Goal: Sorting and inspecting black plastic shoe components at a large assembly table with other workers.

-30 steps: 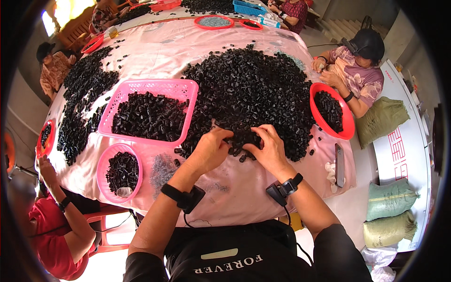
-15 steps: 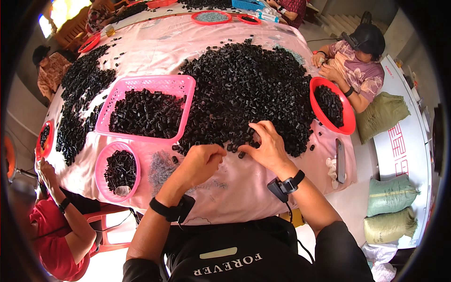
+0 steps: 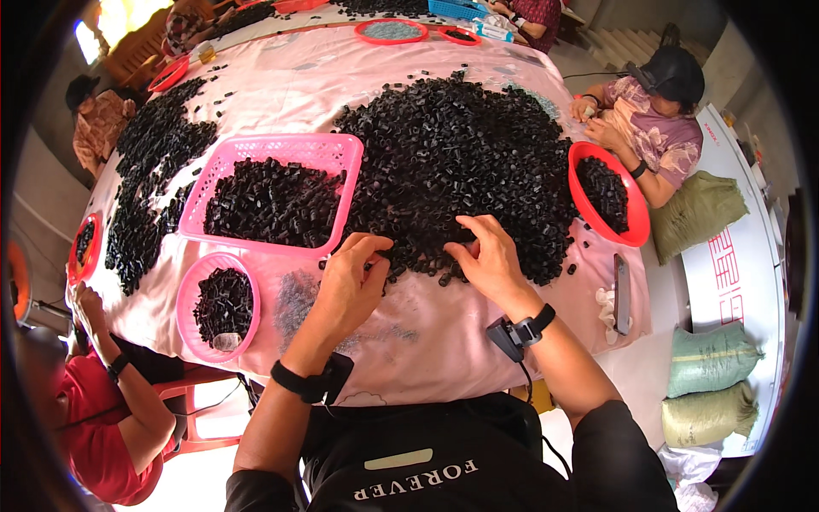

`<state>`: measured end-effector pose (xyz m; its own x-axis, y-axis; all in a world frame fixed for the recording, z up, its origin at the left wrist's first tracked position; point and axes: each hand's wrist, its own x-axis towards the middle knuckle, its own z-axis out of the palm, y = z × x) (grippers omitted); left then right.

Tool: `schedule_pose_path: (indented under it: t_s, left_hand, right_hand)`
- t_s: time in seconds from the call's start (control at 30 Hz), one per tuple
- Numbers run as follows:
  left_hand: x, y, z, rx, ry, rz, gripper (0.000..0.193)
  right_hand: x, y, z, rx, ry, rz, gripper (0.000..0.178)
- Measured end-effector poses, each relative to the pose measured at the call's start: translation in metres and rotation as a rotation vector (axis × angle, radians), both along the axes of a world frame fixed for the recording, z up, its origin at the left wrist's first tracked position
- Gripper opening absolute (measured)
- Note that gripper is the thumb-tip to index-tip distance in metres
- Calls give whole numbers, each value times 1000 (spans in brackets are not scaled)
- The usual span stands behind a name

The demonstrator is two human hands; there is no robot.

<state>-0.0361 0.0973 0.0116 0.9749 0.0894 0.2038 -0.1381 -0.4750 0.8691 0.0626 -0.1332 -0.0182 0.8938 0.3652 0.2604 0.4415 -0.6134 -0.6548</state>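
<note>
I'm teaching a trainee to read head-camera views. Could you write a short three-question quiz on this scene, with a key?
1. True or false: the rectangular pink basket holds small black pieces.

2. Which container is nearest the co-worker on the right? A) the round pink basket; B) the red bowl; C) the blue basket.

3. Fill the gap: the left hand and right hand are at the ____ edge of the black pile, as the wearer sees it.

Key: 1. True. 2. B. 3. near.

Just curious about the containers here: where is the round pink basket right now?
In the head view, the round basket sits toward the left of the table, on the near side of the rectangular basket and left of the left hand.
</note>
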Motion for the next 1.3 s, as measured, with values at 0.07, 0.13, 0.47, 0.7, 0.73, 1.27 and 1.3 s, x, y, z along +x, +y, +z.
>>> schedule_pose_path:
  t_s: [0.07, 0.13, 0.47, 0.7, 0.73, 1.27, 1.3]
  left_hand:
    - [-6, 7, 6, 69, 60, -5, 23]
    - [-13, 12, 6, 77, 259, -58, 23]
    - [-9, 2, -2, 96, 51, -78, 25]
    - [-8, 7, -11, 284, -45, 48, 29]
    - [-6, 7, -12, 324, -63, 89, 30]
    - [18, 1, -17, 351, -96, -42, 35]
    - [19, 1, -22, 386, -106, -40, 34]
  right_hand:
    - [-7, -4, 6, -40, -26, 34, 57]
    - [-17, -3, 17, -159, 60, 65, 76]
    - [-16, -9, -1, -82, 46, 99, 73]
    - [-28, -8, 11, -67, 35, 115, 69]
    - [-28, -9, 8, -74, 14, 122, 69]
    - [-17, -6, -4, 125, -16, 124, 65]
    - [-17, -7, -3, 97, -3, 90, 68]
